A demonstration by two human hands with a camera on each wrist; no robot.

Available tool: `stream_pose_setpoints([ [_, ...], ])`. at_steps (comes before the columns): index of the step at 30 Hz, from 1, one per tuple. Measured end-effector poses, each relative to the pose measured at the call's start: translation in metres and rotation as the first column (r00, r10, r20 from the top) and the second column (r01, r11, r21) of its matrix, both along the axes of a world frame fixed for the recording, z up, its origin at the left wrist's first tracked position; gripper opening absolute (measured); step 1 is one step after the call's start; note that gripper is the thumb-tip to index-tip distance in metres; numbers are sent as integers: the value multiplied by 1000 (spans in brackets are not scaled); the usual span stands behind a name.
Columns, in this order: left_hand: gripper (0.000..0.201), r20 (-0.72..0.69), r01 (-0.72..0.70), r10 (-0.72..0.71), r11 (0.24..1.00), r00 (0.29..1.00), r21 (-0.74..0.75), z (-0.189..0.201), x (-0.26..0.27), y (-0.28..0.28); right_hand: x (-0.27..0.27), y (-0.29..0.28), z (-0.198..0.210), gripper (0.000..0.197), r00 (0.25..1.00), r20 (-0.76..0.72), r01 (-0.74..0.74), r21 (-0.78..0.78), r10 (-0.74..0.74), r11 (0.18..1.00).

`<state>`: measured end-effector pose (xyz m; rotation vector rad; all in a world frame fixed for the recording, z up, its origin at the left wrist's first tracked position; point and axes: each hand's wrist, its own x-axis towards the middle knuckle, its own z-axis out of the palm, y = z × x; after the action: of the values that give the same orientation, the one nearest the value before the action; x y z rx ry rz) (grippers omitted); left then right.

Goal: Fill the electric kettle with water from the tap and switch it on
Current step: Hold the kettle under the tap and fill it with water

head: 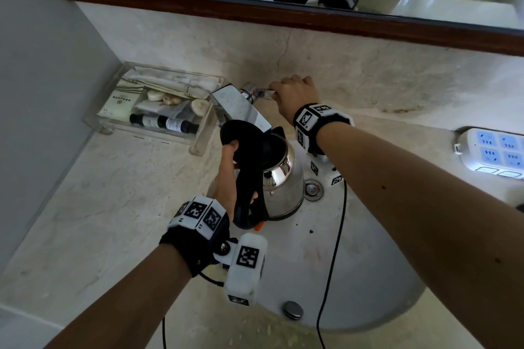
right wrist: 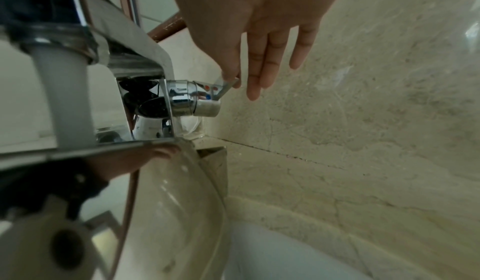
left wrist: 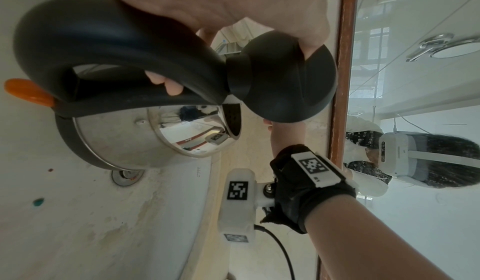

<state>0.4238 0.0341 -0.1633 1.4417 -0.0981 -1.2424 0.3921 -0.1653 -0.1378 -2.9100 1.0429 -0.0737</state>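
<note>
Over sink (head: 368, 278), left hand (head: 226, 173) grips kettle (head: 283, 190) under tap (head: 241, 106); right hand (head: 295, 95) pinches lever (right wrist: 226, 88). Right wrist view shows red, blue dots (right wrist: 207, 88) best; labels in tray (head: 93, 122) seemingly unreadable.

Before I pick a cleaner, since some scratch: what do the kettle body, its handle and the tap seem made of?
Kettle body: polished metal, likely stainless steel; it mirrors the room.
Handle: matte black, probably plastic; only dull, soft highlights.
Tap: mirror-bright chrome finish, presumably over metal; it reflects its surroundings.
</note>
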Motion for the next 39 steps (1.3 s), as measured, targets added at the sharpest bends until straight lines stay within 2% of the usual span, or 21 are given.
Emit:
stream_pose_setpoints([
  [5, 64, 32, 4, -5, 1000, 999, 15, -2, 0, 0, 0, 0, 1, 33, 1000, -5, 6, -5, -6, 1000],
  [10, 75, 42, -16, 14, 999, 999, 36, -9, 3, 1, 1, 0, 1, 34, 1000, -13, 11, -9, -11, 1000],
  [15, 68, 68, -19, 16, 999, 998, 48, -10, 1, 1, 1, -1, 1, 33, 1000, 0, 19, -6, -19, 1000],
  [39, 68, 128, 45, -53, 997, 990, 62, -10, 3, 2, 3, -1, 0, 32, 999, 1, 34, -11, -34, 999],
])
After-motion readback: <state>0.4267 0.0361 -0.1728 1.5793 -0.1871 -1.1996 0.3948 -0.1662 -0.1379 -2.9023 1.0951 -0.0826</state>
